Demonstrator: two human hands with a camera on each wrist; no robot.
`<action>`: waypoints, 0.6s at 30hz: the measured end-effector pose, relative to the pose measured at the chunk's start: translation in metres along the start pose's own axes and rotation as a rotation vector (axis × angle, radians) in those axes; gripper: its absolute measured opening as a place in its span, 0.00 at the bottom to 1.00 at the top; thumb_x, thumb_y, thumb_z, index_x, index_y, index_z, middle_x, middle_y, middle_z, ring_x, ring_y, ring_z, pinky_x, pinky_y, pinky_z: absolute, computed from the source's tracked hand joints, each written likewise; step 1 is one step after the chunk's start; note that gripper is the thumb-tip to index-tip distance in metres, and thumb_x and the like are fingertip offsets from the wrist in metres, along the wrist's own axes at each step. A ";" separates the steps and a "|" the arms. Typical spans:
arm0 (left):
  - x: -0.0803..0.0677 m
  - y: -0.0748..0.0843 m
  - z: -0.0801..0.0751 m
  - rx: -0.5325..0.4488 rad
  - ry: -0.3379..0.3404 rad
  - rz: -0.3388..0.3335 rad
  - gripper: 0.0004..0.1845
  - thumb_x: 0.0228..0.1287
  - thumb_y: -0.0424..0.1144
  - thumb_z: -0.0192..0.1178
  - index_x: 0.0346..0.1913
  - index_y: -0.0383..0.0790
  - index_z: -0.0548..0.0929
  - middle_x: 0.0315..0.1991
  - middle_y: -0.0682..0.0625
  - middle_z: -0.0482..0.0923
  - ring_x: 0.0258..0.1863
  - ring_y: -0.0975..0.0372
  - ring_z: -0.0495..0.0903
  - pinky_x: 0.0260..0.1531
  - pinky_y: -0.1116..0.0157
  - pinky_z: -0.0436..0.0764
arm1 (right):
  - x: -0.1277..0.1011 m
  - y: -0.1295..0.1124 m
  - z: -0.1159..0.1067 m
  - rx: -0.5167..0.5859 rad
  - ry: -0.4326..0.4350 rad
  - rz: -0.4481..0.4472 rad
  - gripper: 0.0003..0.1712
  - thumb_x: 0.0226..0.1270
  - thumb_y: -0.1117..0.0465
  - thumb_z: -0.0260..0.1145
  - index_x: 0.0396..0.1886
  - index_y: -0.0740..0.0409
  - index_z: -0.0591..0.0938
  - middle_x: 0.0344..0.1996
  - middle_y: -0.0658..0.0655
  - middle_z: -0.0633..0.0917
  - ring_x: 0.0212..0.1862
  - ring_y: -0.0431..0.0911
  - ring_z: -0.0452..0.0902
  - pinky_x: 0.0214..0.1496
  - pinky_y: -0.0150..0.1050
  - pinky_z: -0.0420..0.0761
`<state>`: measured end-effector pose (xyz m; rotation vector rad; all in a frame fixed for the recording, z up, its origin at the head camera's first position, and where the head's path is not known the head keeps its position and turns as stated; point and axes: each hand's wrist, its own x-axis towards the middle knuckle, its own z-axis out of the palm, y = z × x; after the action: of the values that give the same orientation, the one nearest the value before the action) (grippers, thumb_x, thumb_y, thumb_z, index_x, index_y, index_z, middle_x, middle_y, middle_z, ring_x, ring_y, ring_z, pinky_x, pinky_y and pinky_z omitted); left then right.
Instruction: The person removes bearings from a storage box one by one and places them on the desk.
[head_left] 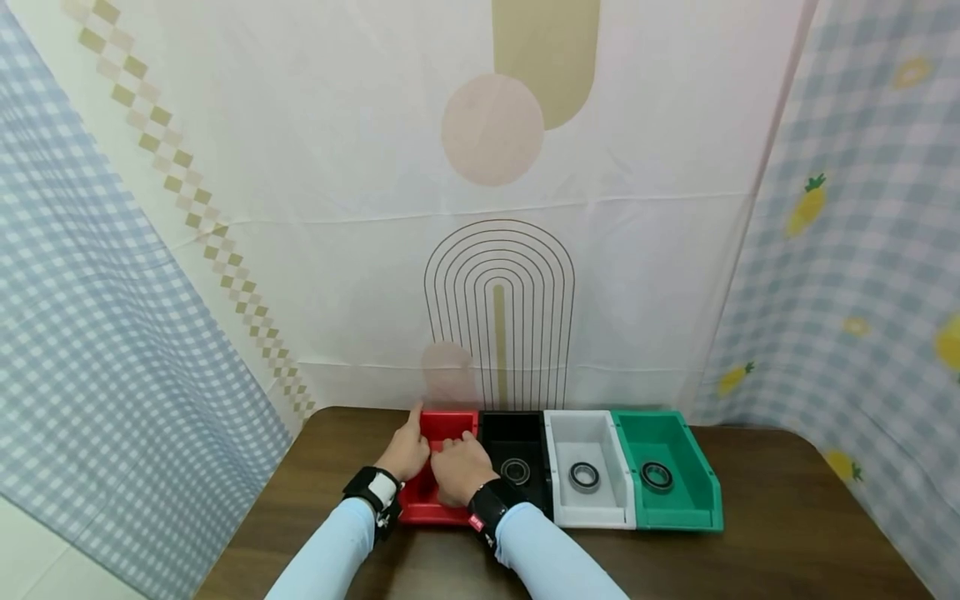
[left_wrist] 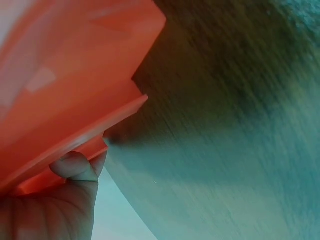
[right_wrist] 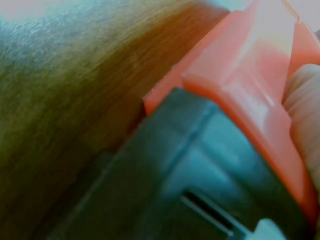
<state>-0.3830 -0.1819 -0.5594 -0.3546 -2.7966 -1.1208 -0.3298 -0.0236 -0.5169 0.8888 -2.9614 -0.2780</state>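
At the red bin (head_left: 447,432), both hands (head_left: 408,452) seemingly grip.

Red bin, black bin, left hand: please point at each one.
red bin (head_left: 448,427), head view, back inner wall
black bin (head_left: 513,431), head view, back inner wall
left hand (head_left: 406,452), head view, back of hand

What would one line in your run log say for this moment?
left hand: grips red bin left wall | right hand: over red bin | black, white, green bins: one bearing each | red bin contents: hidden
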 end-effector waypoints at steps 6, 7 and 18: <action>0.008 -0.018 0.008 0.049 0.009 0.033 0.41 0.68 0.27 0.49 0.84 0.30 0.51 0.63 0.22 0.79 0.58 0.44 0.86 0.59 0.48 0.85 | 0.001 0.002 0.001 0.024 0.009 -0.008 0.35 0.60 0.43 0.76 0.67 0.47 0.84 0.53 0.53 0.89 0.54 0.47 0.83 0.64 0.43 0.74; 0.007 -0.016 0.006 0.047 0.010 0.034 0.40 0.68 0.27 0.49 0.83 0.30 0.52 0.63 0.22 0.79 0.58 0.44 0.86 0.59 0.48 0.84 | 0.001 0.003 0.002 0.031 0.013 -0.008 0.36 0.60 0.43 0.76 0.68 0.47 0.84 0.53 0.53 0.89 0.54 0.47 0.82 0.63 0.43 0.74; -0.014 0.034 -0.012 -0.005 0.003 -0.073 0.38 0.70 0.24 0.46 0.83 0.27 0.54 0.69 0.23 0.75 0.66 0.37 0.81 0.67 0.40 0.78 | -0.003 0.003 0.003 0.091 0.072 -0.011 0.37 0.60 0.43 0.75 0.69 0.49 0.83 0.56 0.53 0.88 0.57 0.47 0.82 0.66 0.45 0.76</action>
<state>-0.3612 -0.1686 -0.5308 -0.2533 -2.8257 -1.1426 -0.3298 -0.0189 -0.5193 0.9039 -2.9237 -0.1099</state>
